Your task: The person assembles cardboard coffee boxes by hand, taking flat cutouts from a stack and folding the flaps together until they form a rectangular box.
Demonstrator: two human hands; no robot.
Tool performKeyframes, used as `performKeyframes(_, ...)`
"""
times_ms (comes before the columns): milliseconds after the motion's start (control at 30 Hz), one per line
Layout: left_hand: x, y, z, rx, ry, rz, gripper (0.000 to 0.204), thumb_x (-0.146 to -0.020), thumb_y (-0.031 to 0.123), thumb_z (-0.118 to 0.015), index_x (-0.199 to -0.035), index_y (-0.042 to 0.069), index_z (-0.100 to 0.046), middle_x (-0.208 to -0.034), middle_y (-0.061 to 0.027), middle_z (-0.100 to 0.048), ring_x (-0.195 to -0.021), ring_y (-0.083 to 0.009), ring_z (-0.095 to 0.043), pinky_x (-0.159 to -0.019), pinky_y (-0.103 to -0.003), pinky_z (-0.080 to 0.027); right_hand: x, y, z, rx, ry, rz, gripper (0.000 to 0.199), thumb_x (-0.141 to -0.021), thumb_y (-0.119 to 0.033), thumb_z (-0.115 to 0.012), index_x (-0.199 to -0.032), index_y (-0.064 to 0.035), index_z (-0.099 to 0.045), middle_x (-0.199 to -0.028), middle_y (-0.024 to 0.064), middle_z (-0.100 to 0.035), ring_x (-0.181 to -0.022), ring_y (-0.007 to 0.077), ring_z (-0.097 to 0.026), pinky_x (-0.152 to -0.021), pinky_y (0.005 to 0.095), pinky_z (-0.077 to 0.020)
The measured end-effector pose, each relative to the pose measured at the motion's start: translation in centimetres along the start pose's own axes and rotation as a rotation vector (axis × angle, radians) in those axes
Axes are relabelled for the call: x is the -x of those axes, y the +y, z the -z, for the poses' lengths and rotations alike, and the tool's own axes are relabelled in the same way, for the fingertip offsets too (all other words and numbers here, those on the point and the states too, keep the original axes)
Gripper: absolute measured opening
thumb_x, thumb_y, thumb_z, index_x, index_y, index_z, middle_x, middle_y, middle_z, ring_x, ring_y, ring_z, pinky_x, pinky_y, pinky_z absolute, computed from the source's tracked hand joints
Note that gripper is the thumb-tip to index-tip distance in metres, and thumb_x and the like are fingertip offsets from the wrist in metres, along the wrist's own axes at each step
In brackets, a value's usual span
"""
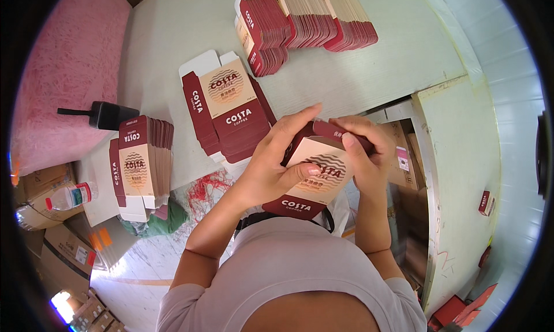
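Flanking a carton (327, 175), left fingers (296, 172) clamped on its left side, right fingers (363, 128) clamped near its top

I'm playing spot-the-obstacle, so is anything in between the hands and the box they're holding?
No, nothing visible is: the left hand and the right hand both touch the maroon and cream box directly.

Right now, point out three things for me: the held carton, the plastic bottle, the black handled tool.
Held carton (324, 185), head view: cream front panel.
Plastic bottle (67, 198), head view: clear body, beside the label.
Black handled tool (109, 116), head view: its boxy body, not the handle.
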State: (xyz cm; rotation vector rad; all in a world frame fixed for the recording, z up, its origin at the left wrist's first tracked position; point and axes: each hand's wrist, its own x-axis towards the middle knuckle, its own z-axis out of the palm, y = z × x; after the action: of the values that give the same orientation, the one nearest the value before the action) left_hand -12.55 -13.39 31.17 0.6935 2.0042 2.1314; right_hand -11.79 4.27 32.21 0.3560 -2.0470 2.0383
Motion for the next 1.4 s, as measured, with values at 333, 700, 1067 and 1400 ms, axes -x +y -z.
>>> performKeyframes(333,-0.1,-0.4,-0.4,-0.015,0.156,-0.041,0.029,-0.079,0.011,-0.064,-0.105,0.004,-0.052,-0.112,-0.0131,-0.051,-0.099,-0.0206,-0.051,-0.084,-0.029,-0.04,2.3,1.0,-1.5,-0.198,0.129,-0.021,0.017,-0.081,-0.004,-0.056,-0.097,0.0014,-0.057,-0.111,0.0174,-0.053,-0.102,0.023,-0.053,-0.087,0.032,-0.0405)
performKeyframes(700,-1.5,-1.2,-2.1,-0.344,0.212,-0.176,0.033,-0.089,0.022,-0.047,-0.112,-0.002,-0.048,-0.113,-0.0127,-0.051,-0.104,-0.0204,-0.048,-0.092,-0.032,-0.035,5.2,2.2,-0.3,0.157,0.147,-0.015,0.073,-0.079,-0.015,-0.063,-0.136,-0.0016,-0.019,-0.133,0.014,-0.032,-0.122,0.0212,-0.032,-0.101,0.0331,-0.026)
performKeyframes(1067,-1.7,-2.1,2.0,-0.247,0.192,0.033,0.038,-0.093,0.021,-0.042,-0.124,-0.001,-0.037,-0.128,-0.0134,-0.04,-0.104,-0.0245,-0.051,-0.088,-0.036,-0.041,17.4,-5.1,28.0,-0.06,1.676,0.305,0.064,-0.091,-0.046,-0.033,-0.139,-0.0108,-0.009,-0.14,0.0116,-0.025,-0.12,0.0256,-0.039,-0.099,0.0395,-0.0324)
performKeyframes(1400,2.4,-5.7,11.6,-1.339,0.367,0.137,0.058,-0.082,0.021,-0.058,-0.128,-0.006,-0.033,-0.13,-0.0241,-0.037,-0.121,-0.0364,-0.035,-0.103,-0.04,-0.026,10.2,5.2,15.6,-0.128,1.235,-0.17,0.025,-0.087,-0.016,-0.053,-0.109,-0.0073,-0.046,-0.101,0.0036,-0.053,-0.081,0.0123,-0.055,-0.066,0.0242,-0.0426)
